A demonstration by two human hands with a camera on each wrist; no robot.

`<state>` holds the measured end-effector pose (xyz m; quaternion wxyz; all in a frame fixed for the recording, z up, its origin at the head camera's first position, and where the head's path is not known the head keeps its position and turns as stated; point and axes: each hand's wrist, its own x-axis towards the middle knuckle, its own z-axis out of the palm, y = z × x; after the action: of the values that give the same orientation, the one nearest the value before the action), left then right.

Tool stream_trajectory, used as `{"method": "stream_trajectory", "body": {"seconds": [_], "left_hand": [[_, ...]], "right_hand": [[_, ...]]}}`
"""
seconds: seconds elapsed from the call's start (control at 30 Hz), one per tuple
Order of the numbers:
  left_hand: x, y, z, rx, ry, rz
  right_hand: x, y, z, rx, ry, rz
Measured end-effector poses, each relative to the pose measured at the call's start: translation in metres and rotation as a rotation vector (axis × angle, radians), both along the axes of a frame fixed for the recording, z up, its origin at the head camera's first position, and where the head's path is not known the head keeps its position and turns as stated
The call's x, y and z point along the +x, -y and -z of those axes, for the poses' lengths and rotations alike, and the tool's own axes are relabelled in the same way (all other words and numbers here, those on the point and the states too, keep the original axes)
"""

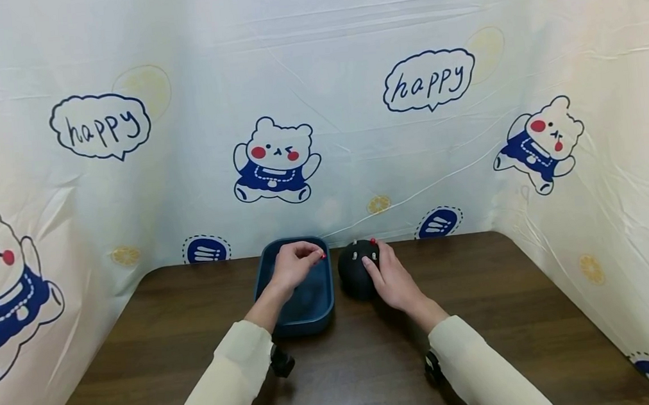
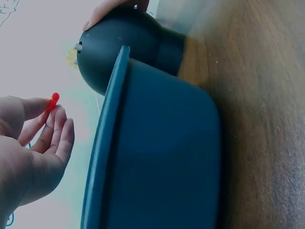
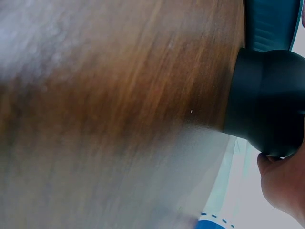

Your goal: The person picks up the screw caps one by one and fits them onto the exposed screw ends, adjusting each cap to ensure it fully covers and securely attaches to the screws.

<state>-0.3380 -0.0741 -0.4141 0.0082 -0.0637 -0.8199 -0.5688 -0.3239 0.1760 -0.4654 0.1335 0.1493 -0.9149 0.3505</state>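
Observation:
Over a dark blue plastic bin (image 1: 310,303), my left hand (image 1: 294,268) pinches a small red piece (image 2: 54,99) between thumb and fingertips. The piece has a rounded end and sits above the bin's rim. To the right of the bin stands a black ball-shaped object (image 1: 356,283) on a wider-necked base, with small metal pegs (image 1: 355,256) sticking out of its top. My right hand (image 1: 394,280) grips this object from its right side, thumb toward the front and fingers behind. Another small red bit (image 1: 373,241) shows at the top of the ball, by the right fingertips.
Both things stand near the back edge of a brown wooden table (image 1: 198,342). A pale curtain (image 1: 347,130) printed with cartoon bears hangs right behind and along both sides. The bin and the black object stand close together.

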Motion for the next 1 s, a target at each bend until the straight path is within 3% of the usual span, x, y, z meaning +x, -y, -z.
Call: {"method": "stream_trajectory", "body": {"seconds": [0.2,0.43,0.8,1.0], "left_hand": [[0.0,-0.008,-0.007,0.008,-0.047,-0.008],[-0.001,-0.019,-0.017,-0.008,-0.161,-0.02],[-0.004,-0.034,-0.019,-0.021,-0.311,0.01],[-0.004,-0.041,-0.02,-0.035,-0.341,0.025]], "right_hand": [[0.001,0.0,-0.001,0.005,0.008,-0.002],[-0.001,-0.001,0.0,0.01,0.014,0.004],[-0.002,0.0,0.002,0.007,0.003,0.015],[-0.002,0.0,0.001,0.012,0.012,0.019]]}}
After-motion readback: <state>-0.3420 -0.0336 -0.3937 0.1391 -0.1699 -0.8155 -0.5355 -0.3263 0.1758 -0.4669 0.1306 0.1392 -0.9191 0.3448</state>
